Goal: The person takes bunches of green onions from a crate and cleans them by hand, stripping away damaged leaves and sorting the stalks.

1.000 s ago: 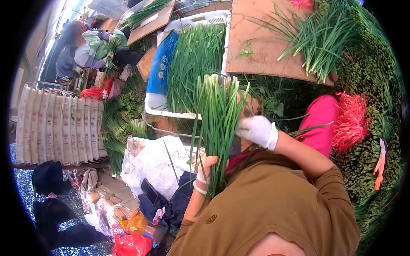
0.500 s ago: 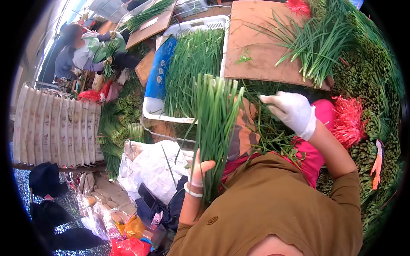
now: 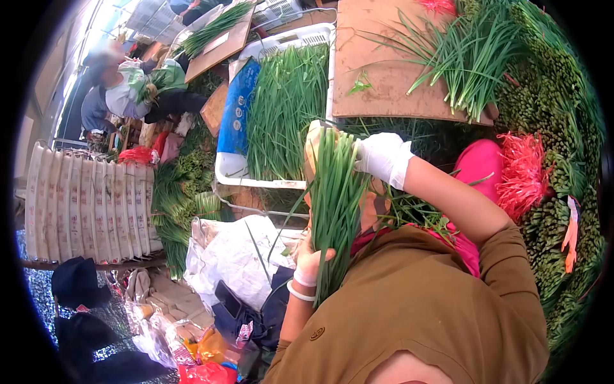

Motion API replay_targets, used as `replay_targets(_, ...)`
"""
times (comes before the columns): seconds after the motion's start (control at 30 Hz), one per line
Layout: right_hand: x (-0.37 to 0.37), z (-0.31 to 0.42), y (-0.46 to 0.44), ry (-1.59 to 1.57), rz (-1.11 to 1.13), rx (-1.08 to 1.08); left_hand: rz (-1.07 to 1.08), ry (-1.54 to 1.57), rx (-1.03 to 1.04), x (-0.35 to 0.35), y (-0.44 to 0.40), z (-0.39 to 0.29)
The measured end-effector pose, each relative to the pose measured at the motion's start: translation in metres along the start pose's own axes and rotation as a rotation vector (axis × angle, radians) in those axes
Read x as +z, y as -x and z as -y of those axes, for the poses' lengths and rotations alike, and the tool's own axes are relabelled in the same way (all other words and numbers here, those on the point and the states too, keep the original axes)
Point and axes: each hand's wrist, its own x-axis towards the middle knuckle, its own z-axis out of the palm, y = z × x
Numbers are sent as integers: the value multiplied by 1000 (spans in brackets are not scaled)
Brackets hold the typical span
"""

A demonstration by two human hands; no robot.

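Observation:
A bunch of long green stalks (image 3: 336, 198), pale cut ends up, leans in front of my torso. My left hand (image 3: 312, 261), gloved with a white band at the wrist, is wrapped round its lower part. Up at the bunch's top right edge is my right hand (image 3: 384, 159) in a white glove, its fingers bent against the stalks; what they pinch is too small to make out. Behind the bunch stands a white crate (image 3: 291, 184) filled with loose green stalks (image 3: 288, 105), a blue sheet (image 3: 238, 109) along its left side.
More stalks (image 3: 476, 64) lie on a brown board (image 3: 384, 77). Red ties (image 3: 521, 171) hang beside a large pile of bundles (image 3: 547, 121) at right. A white sack (image 3: 236, 256), phone (image 3: 228, 299) and stacked white crates (image 3: 89, 205) are left. A co-worker (image 3: 121, 86) holds greens.
My right hand has moved left from apart of the bunch back to its top edge. The bunch, still in my left hand, has shifted slightly right and down.

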Motion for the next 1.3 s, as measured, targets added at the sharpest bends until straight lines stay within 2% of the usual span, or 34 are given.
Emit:
replay_targets(0.03,14,-5,-7,-62,-88,-65,-4,9,-1,-3,0,3)
replay_targets(0.13,20,-5,2,-403,36,-73,-17,33,-7,-7,0,4)
replay_targets(0.17,15,4,18,-746,118,-2,-18,36,-14,-4,-2,1)
replay_targets(0.23,7,11,39,-999,430,-114,-19,-30,-37,-11,-5,-3)
replay_targets(0.27,-2,16,55,-1005,609,-101,-35,-9,-43,-12,-4,-1)
replay_targets(0.33,-27,15,74,-899,924,-265,-68,33,-57,-1,-2,-10)
replay_targets(0.4,1,-14,80,-1088,921,-58,-86,31,-80,-3,-1,-8)
replay_targets(0.43,19,-35,73,-593,497,-528,-64,27,-94,-9,-2,-7)
replay_targets(0.47,37,-55,65,4,-97,-694,-41,22,-106,-13,-4,-5)
replay_targets(0.5,38,-62,58,28,-210,-576,-34,-1,-92,-17,-5,-1)
replay_targets(0.53,41,-65,54,-133,-221,-249,-30,-26,-75,-20,-5,1)
replay_targets(0.6,38,-70,48,-491,-370,-137,-66,-154,-39,-25,-2,3)
replay_targets(0.7,9,-57,33,-717,-639,-34,-140,-492,44,-17,3,-12)
replay_targets(0.73,0,-57,28,-861,-602,-34,-116,-517,53,-17,3,-15)
replay_targets(0.8,-19,-43,18,-961,-684,-183,-70,-569,72,-18,4,-19)
replay_targets(0.9,-47,-24,13,-331,-691,-459,-60,-679,62,-16,7,-24)
replay_targets(1.0,-44,-10,1,-127,-347,-527,-50,-770,95,-8,8,-32)
replay_targets(1.03,-40,-10,1,-63,-300,-544,-54,-790,112,-9,8,-31)
replay_targets(1.07,-32,-14,-4,-45,-334,-659,-58,-811,129,-12,9,-28)
replay_targets(1.13,-39,-8,-1,140,-45,-511,-31,-976,218,-15,11,-29)
replay_targets(1.2,-41,-8,2,86,77,-454,38,-1261,363,-17,10,-40)
replay_targets(1.3,-29,-24,5,0,132,-476,60,-1454,366,-13,9,-50)
